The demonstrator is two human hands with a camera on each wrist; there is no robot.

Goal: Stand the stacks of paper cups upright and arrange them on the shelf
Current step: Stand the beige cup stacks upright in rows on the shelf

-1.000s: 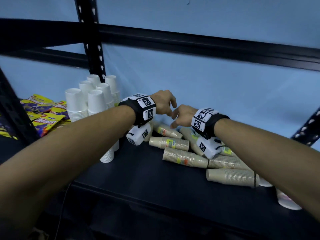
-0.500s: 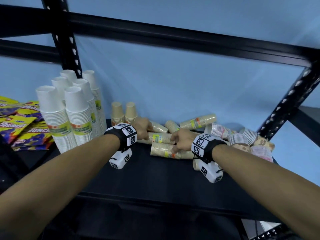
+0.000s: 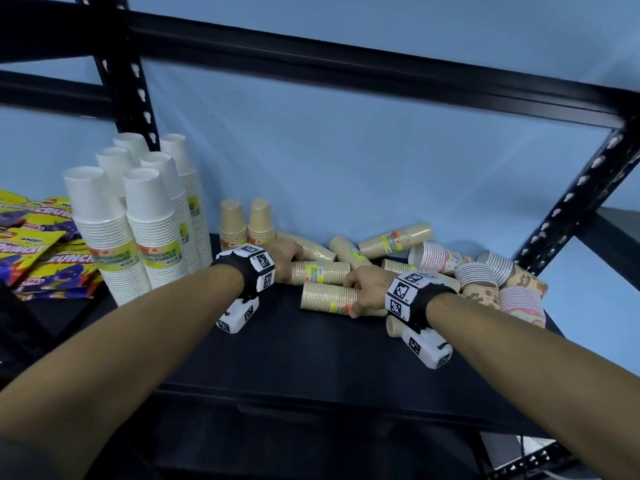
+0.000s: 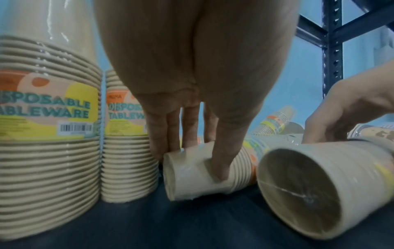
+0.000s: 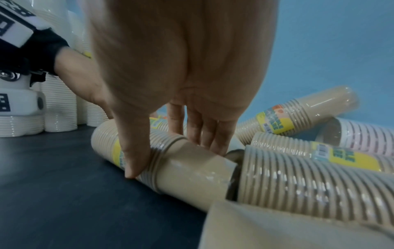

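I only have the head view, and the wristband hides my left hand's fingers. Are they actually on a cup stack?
Observer: Yes. The left wrist view shows the left hand pinching the narrow closed end of a lying tan stack, with the thumb in front and the fingers behind.
Operator: Anything close beside it?
Observer: Two upright tan stacks stand just to its left, the nearer one almost touching it.
Operator: And the right hand?
Observer: The right hand grips a second lying stack, thumb on the near side, fingers over the far side. That stack's narrow end points at the open mouth of a neighbouring stack.
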